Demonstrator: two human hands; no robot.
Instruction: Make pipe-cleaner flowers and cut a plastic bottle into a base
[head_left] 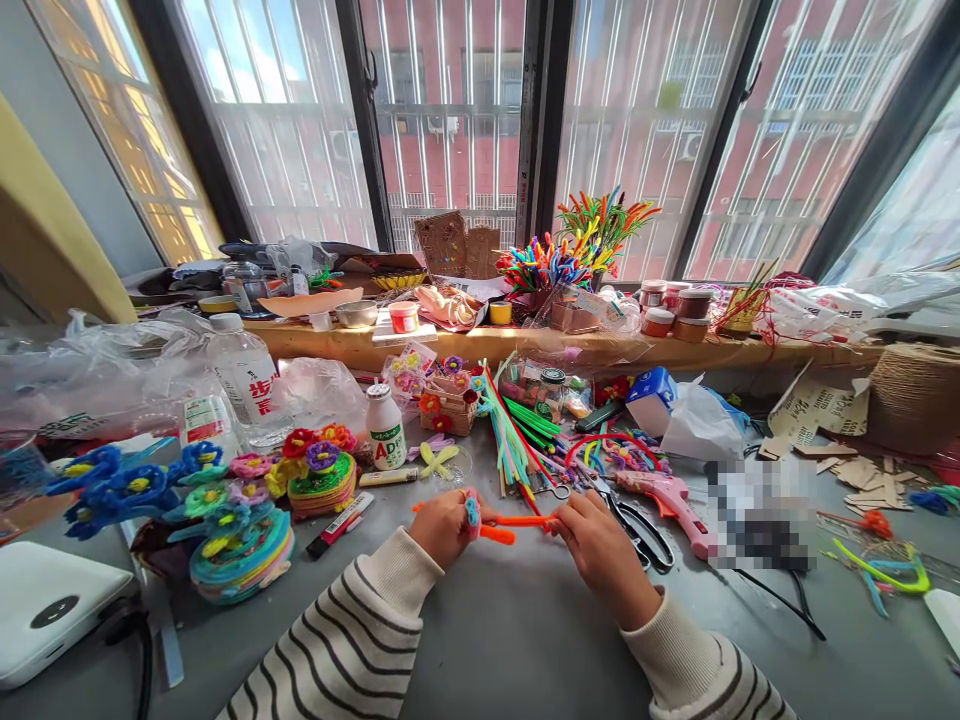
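Note:
Between my hands stretches an orange pipe cleaner (523,520), held roughly level above the grey table. My left hand (448,527) is closed around its left part, and an orange loop or end pokes out below the fingers. A pink and blue fuzzy ring sits on a finger of that hand. With thumb and fingers pinched, my right hand (596,545) grips the other end. Black-handled scissors (646,535) lie just right of my right hand. Behind the hands a bundle of pale green and white pipe cleaners (504,425) lies on the table.
Fuzzy flower pots (240,555) stand at left beside a white device (60,610). A small white bottle (385,428) is behind my left hand. A pink glue gun (671,500) lies at right, near cardboard scraps (874,480) and a twine roll (911,395). A cluttered sill (337,345) runs behind.

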